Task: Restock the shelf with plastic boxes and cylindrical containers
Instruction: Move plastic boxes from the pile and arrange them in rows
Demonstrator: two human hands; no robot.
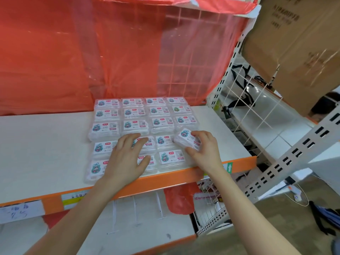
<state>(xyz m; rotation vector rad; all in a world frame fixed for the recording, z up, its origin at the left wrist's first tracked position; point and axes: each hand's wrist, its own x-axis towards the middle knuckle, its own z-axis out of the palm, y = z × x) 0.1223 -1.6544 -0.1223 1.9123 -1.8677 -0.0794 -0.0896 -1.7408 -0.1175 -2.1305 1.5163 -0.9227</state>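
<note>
a white shelf [46, 153] with an orange front lip [165, 178] runs across the view. toward its right side, clear plastic boxes [136, 124] with white and teal labels lie flat in a neat block, four across and several rows deep, from the back of the shelf to the front lip. the left hand [127, 159] lies palm down on the boxes in the two front rows, fingers straight and spread, gripping nothing. the right hand [204, 150] pinches one box [185, 138] between thumb and fingertips. this box is tilted and sits at the right end of the block, just in front of the third row. a red plastic sheet [73, 52] hangs behind the shelf. to the right stands a white wire grid [257, 100], with a brown carton [298, 43] above it. a handwritten paper tag [20, 211] sticks to the lip at the far left. a lower shelf [147, 218] shows beneath, also white.
</note>
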